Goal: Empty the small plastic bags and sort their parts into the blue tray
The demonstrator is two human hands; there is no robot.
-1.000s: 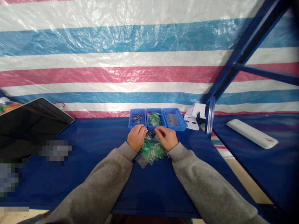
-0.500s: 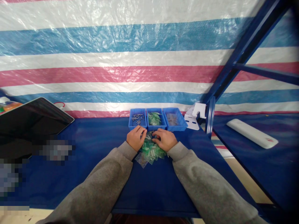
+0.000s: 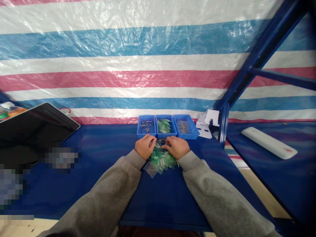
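Note:
A pile of small clear and green packets (image 3: pixel 163 160) lies on the blue table between my hands. My left hand (image 3: pixel 145 146) is at the pile's upper left, thumb and fingers pinched together; what they hold is too small to make out. At the upper right of the pile is my right hand (image 3: pixel 177 147), its fingers curled in, their tips partly hidden. Just beyond my hands stand three blue trays: the left tray (image 3: pixel 146 135) has metal screws, the middle tray (image 3: pixel 166 135) green packets, the right tray (image 3: pixel 189 136) clear packets.
White cut-out pieces (image 3: pixel 204 129) lie right of the trays, beside a blue metal frame (image 3: pixel 224 123). A long white device (image 3: pixel 269 142) rests on the right-hand table. At the far left is a large black screen (image 3: pixel 41 128). Striped sheeting (image 3: pixel 148 79) hangs behind.
The whole view has shifted slightly. My right hand's fingers have moved a little over the top of the pile; my left hand remains nearly in place.

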